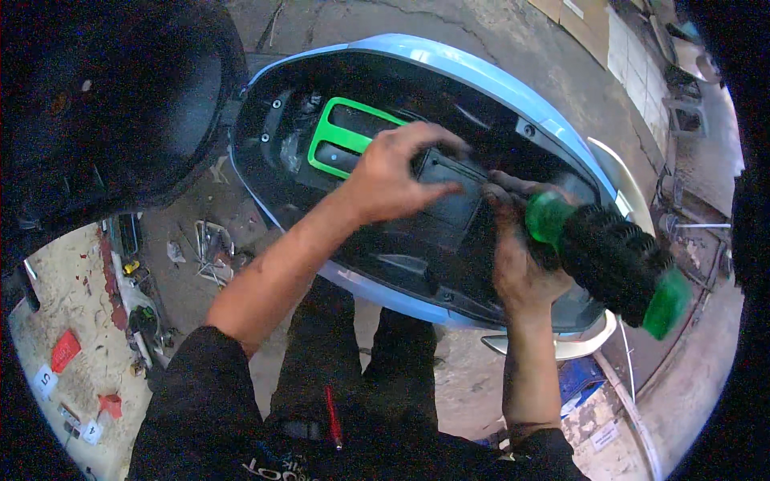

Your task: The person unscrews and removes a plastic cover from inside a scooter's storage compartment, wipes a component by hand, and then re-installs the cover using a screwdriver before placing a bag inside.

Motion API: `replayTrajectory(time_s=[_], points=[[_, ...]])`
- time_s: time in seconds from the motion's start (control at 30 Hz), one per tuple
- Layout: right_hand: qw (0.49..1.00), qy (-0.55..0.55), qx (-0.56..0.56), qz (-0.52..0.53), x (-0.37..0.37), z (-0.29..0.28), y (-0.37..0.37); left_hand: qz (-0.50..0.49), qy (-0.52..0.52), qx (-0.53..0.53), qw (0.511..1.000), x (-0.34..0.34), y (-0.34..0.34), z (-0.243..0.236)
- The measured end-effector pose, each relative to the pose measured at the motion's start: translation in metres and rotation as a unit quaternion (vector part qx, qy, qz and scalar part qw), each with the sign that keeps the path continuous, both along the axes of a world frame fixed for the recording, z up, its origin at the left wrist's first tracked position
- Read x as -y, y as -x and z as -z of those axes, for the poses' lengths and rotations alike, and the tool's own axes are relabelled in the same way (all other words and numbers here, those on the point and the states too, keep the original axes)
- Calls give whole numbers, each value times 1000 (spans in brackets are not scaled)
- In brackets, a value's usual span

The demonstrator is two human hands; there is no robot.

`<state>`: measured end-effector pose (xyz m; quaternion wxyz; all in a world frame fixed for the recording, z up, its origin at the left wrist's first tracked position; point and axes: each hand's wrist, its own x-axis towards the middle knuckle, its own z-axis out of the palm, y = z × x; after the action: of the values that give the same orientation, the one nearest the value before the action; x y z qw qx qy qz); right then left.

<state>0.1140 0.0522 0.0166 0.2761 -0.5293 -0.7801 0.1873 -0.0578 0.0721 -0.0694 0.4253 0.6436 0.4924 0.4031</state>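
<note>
Beneath your left grip (391, 172) and right grip (523, 268) lies the blue-rimmed body (457, 60). The right is wrapped around the black-and-green tool (613, 248); the left, spread, partly covers the green frame (322, 143), a likely obstruction. Between them, the black panel (451, 192) appears under work; the next move calls for steady alignment.

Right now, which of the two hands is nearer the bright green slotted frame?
The left hand, which overlaps the green frame in view; the right hand is farther off, holding a green-and-black tool.
</note>
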Motion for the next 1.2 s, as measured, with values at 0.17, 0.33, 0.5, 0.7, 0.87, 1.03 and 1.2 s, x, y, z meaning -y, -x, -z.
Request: replayTrajectory(time_s=[0.17, 0.33, 0.5, 0.7, 0.87, 1.03, 1.2], points=[[998, -8, 46, 43, -8, -1, -6, 66, -106, 7, 992, -18, -11, -15], [886, 139, -437, -70, -31, -97, -9, 143, -85, -18, 986, -34, -13, -22], [987, -78, 109, -84, -40, -139, -15, 193, -34, -20, 980, -32, 1, -39], [948, 50, 306, -66, -37, -165, 1, -67, -204, 173, 961, 9, -81, -108], [914, 11, 326, -242, -36, -187, 1, 75, -19, 234, 969, -13, -86, -112], [896, 152, 387, -157, -34, -181, -18, -98, 146, 45, 983, 4, -46, -11], [919, 185, 337, -86, -35, -180, -3, -113, 239, -262, 928, 23, -34, 85]])
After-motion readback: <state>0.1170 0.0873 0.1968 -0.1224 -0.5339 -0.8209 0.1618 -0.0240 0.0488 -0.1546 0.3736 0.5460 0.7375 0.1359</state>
